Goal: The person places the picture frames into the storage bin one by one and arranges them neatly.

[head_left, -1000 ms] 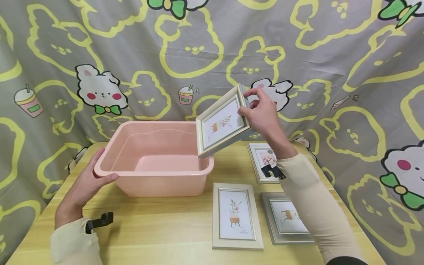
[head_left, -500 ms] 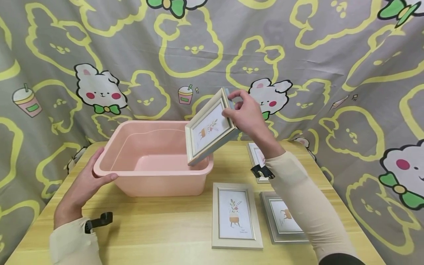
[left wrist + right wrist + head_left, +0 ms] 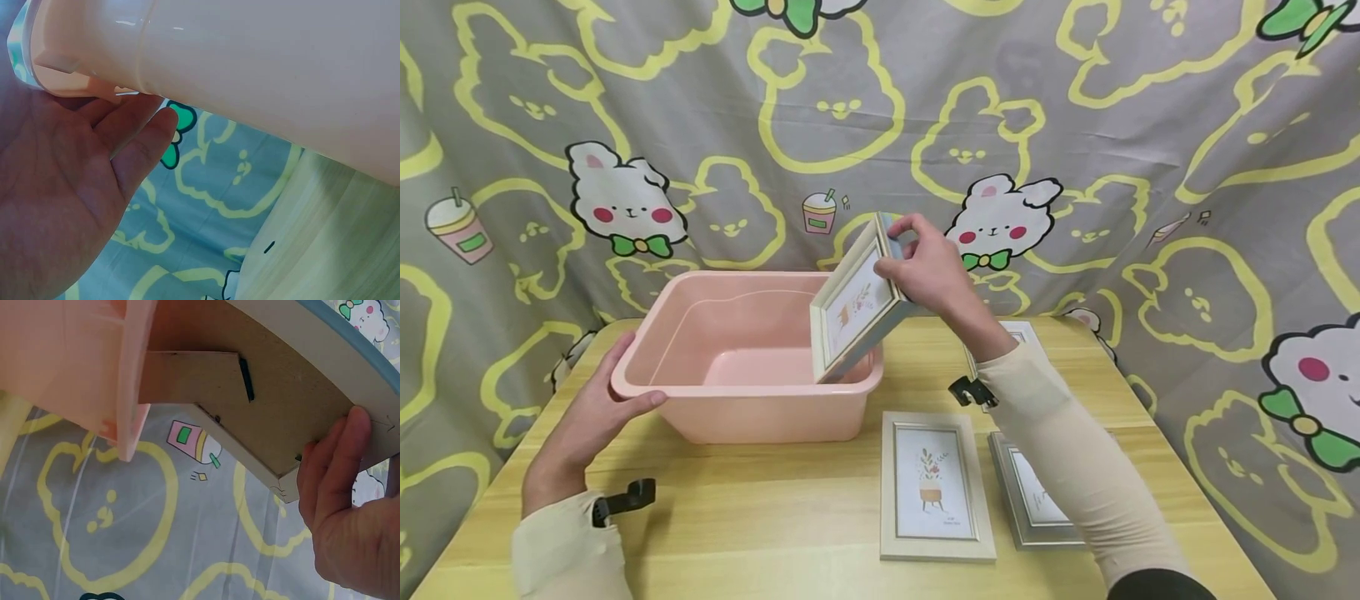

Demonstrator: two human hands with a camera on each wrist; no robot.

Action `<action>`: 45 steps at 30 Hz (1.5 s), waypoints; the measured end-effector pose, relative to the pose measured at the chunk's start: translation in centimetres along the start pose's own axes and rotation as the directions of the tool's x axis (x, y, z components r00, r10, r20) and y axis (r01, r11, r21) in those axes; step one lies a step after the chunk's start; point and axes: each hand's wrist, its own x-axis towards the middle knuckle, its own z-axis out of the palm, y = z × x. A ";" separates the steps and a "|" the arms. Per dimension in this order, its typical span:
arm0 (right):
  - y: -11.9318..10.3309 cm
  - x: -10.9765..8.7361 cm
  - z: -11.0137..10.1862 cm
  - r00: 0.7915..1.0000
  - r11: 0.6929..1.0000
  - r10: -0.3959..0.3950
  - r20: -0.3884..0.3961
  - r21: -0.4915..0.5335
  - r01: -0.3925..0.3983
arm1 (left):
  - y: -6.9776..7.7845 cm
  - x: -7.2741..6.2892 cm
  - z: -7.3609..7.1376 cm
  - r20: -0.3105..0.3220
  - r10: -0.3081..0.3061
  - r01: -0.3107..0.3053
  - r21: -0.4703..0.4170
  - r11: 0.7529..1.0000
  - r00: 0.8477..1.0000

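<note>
My right hand pinches a cream picture frame by its upper right corner, thumb on the front and fingers behind. The picture frame is tilted, its lower end inside the right part of a pink plastic basin. In the right wrist view its brown backing board with a dark stand hinge faces the camera, fingers curled on the edge. My left hand grips the basin's left end, thumb along the front rim. The left wrist view shows its fingers tucked under the rim.
A second cream picture frame lies face up on the wooden table. To its right, a grey picture frame is partly under my right forearm. A white picture frame lies behind, mostly hidden by that arm. A patterned curtain hangs behind.
My right hand has moved left and down with the cream picture frame, whose lower end has gone from over the basin's right rim to inside it. The left hand has stayed put.
</note>
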 end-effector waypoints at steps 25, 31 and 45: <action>1.1 0.4 2.5 0.998 0.986 0.034 0.046 -0.162 -0.026 | 0.1 0.0 0.1 -0.002 0.039 -0.039 -0.024 0.999 0.999; 1.7 0.7 3.2 0.998 0.982 0.049 0.051 -0.184 -0.039 | 0.1 0.1 0.1 -0.005 0.044 -0.044 -0.014 0.999 0.999; 3.2 1.5 5.0 0.995 0.971 0.087 0.054 -0.226 -0.073 | -0.1 0.1 0.1 0.004 0.026 -0.026 -0.017 1.000 1.000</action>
